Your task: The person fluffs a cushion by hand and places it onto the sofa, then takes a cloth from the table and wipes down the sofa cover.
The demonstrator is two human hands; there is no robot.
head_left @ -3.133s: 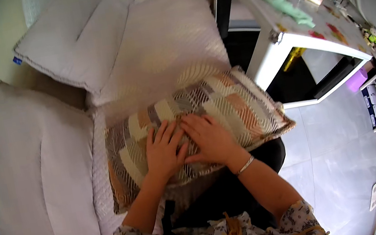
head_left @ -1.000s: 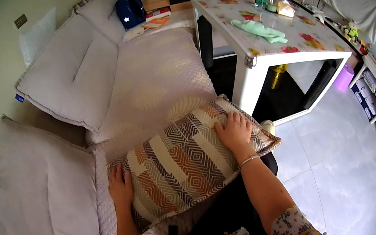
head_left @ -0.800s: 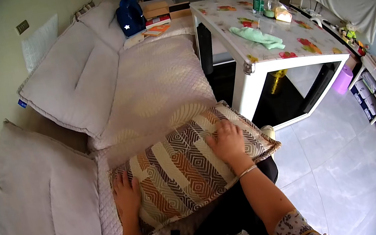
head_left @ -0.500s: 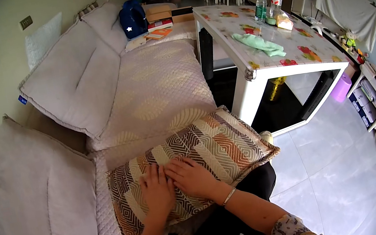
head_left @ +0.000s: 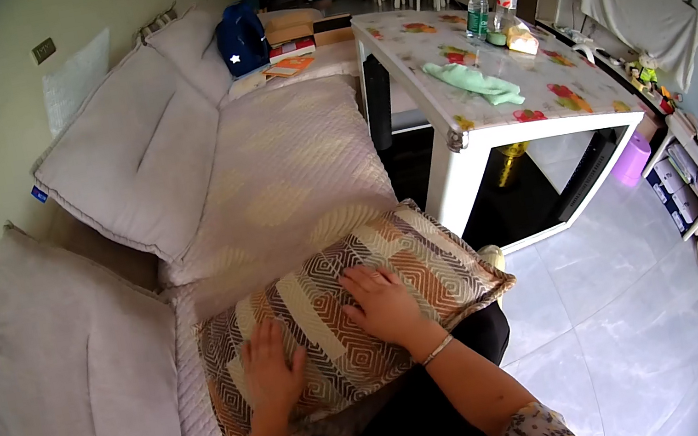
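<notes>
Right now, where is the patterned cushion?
In the head view, the patterned cushion lies at lower centre under the left hand and right hand, between the grey cushion on its left and the table leg at its upper right.

Pale sofa (head_left: 284, 164), floral-topped table (head_left: 488, 53), grey tiled floor (head_left: 608, 312)

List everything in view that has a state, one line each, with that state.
Patterned cushion: lying flat, under both hands
Left hand: palm down, fingers extended
Right hand: palm down, fingers slightly spread
Green cloth: crumpled on the table
Two bottles: upright, capped
Large grey cushion: leaning against the wall
Blue backpack: upright
</notes>
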